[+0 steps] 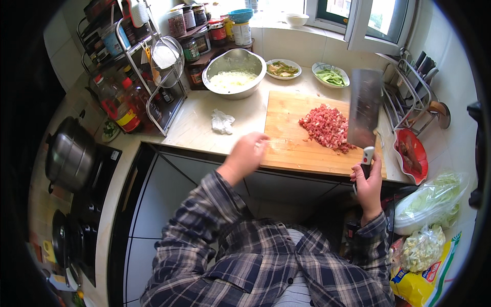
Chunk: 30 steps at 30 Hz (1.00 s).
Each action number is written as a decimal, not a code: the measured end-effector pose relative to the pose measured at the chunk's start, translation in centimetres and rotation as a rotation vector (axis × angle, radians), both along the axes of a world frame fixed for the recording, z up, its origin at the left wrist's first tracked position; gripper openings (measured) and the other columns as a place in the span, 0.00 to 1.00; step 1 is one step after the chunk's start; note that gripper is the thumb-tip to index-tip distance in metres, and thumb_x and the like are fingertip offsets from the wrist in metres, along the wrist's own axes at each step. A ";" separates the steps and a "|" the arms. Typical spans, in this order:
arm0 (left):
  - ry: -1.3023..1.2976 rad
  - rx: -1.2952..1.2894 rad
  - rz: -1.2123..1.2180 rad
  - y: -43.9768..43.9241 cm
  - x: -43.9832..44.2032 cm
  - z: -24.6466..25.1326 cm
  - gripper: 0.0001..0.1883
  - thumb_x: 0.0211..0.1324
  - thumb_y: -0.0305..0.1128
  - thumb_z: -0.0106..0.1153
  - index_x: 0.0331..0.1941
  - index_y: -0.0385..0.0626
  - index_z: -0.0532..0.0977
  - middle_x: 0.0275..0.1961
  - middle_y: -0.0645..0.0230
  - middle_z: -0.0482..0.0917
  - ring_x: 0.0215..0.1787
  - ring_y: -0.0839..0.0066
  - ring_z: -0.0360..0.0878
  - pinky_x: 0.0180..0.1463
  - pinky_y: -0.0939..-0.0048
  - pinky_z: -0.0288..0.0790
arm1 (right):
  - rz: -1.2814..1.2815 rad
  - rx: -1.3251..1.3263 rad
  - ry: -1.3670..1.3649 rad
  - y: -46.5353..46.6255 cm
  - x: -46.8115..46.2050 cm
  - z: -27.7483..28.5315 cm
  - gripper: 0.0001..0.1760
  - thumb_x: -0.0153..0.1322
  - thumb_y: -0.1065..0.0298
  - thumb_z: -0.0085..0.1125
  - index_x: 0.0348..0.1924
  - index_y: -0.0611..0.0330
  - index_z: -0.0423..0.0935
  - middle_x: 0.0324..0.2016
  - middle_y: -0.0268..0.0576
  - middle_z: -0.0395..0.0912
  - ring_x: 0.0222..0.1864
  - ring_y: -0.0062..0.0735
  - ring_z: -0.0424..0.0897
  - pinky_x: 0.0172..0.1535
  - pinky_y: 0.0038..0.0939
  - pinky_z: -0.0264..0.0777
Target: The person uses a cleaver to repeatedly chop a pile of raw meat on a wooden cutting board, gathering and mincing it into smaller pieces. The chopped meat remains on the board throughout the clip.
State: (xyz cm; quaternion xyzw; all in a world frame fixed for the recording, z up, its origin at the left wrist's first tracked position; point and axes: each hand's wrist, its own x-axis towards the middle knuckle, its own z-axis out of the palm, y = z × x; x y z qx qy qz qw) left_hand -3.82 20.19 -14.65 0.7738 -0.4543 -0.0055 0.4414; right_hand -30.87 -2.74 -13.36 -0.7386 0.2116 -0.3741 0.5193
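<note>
My right hand (370, 182) grips the handle of a meat cleaver (364, 109), whose broad blade stands up over the right side of a wooden cutting board (285, 126) and is blurred. Just left of the blade lies a heap of chopped raw meat (324, 124) on the board. Near the board's front left corner, my left hand (249, 153) has its fingers bent and blurred; whether something is between them cannot be told. A crumpled white tissue (222, 121) lies on the counter beyond it. Behind stands a steel bowl (234, 90) with chopped pale vegetable.
Two dishes, one with cooked-looking green pieces (284, 70), one with sliced greens (330, 76), stand behind the board. A red dish (416, 155) and a metal knife rack (402, 96) are at right. Bottles (130, 99) on a rack, a pot (71, 153) and a stove lie left.
</note>
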 end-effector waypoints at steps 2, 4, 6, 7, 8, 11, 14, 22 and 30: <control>-0.283 0.005 0.132 1.4 4.8 -0.9 0.07 0.60 0.26 0.53 0.38 0.39 0.80 0.39 0.55 0.82 0.41 0.56 0.79 0.49 0.61 0.74 | -0.050 0.089 0.025 -1.0 -0.6 -0.1 0.22 0.73 0.75 0.54 0.59 0.62 0.62 0.30 0.34 0.74 0.27 0.18 0.75 0.30 0.20 0.72; -0.380 0.040 0.208 2.1 9.2 -1.6 0.06 0.57 0.24 0.53 0.35 0.40 0.80 0.40 0.55 0.79 0.46 0.55 0.77 0.54 0.59 0.71 | -0.100 0.164 -0.004 -1.7 -0.9 -0.1 0.14 0.74 0.76 0.52 0.51 0.62 0.65 0.29 0.34 0.73 0.25 0.16 0.73 0.29 0.19 0.71; -0.394 0.090 0.295 2.3 12.5 -2.3 0.06 0.58 0.26 0.54 0.35 0.40 0.80 0.42 0.55 0.80 0.47 0.53 0.77 0.54 0.57 0.71 | -0.047 0.198 0.068 -2.1 -1.0 -0.1 0.10 0.75 0.74 0.52 0.48 0.61 0.66 0.28 0.33 0.72 0.24 0.16 0.73 0.27 0.18 0.70; -0.357 0.130 0.332 2.3 13.5 -2.6 0.07 0.60 0.29 0.54 0.36 0.40 0.80 0.42 0.54 0.80 0.47 0.52 0.77 0.53 0.57 0.71 | -0.066 0.240 0.094 -2.2 -1.1 -0.1 0.08 0.75 0.73 0.51 0.47 0.61 0.66 0.28 0.33 0.72 0.23 0.15 0.73 0.25 0.18 0.69; -0.361 0.172 0.317 2.3 14.1 -2.9 0.07 0.59 0.29 0.55 0.35 0.39 0.80 0.41 0.54 0.80 0.47 0.52 0.77 0.53 0.56 0.72 | -0.060 0.272 0.118 -2.2 -1.3 -0.2 0.07 0.77 0.71 0.51 0.46 0.61 0.66 0.27 0.33 0.71 0.21 0.14 0.71 0.22 0.18 0.67; -0.341 0.313 0.312 3.1 13.4 -3.8 0.07 0.58 0.30 0.56 0.32 0.38 0.79 0.37 0.52 0.82 0.44 0.51 0.79 0.50 0.54 0.72 | -0.031 0.227 0.087 -2.0 -2.1 -0.7 0.08 0.77 0.69 0.53 0.45 0.61 0.67 0.26 0.33 0.72 0.20 0.14 0.71 0.21 0.17 0.66; -0.348 0.289 0.300 5.1 11.0 -4.2 0.08 0.58 0.31 0.57 0.30 0.39 0.77 0.35 0.52 0.81 0.41 0.50 0.78 0.47 0.53 0.71 | -0.113 0.140 0.122 -1.7 -3.4 -1.2 0.07 0.76 0.69 0.53 0.43 0.62 0.68 0.26 0.33 0.73 0.20 0.14 0.71 0.21 0.17 0.65; -0.274 0.402 0.608 5.6 10.4 -3.9 0.20 0.67 0.45 0.50 0.30 0.40 0.77 0.32 0.49 0.81 0.35 0.46 0.79 0.40 0.48 0.71 | -0.191 0.038 0.109 -2.7 -3.3 0.4 0.09 0.77 0.67 0.52 0.43 0.65 0.67 0.21 0.33 0.71 0.18 0.17 0.71 0.22 0.20 0.69; -0.324 0.245 0.624 2.3 10.0 -5.6 0.14 0.61 0.38 0.51 0.24 0.43 0.77 0.27 0.52 0.81 0.30 0.47 0.79 0.35 0.49 0.71 | -0.435 -0.742 0.338 -7.5 -0.4 4.5 0.13 0.76 0.63 0.53 0.43 0.65 0.67 0.21 0.60 0.76 0.25 0.60 0.78 0.25 0.46 0.68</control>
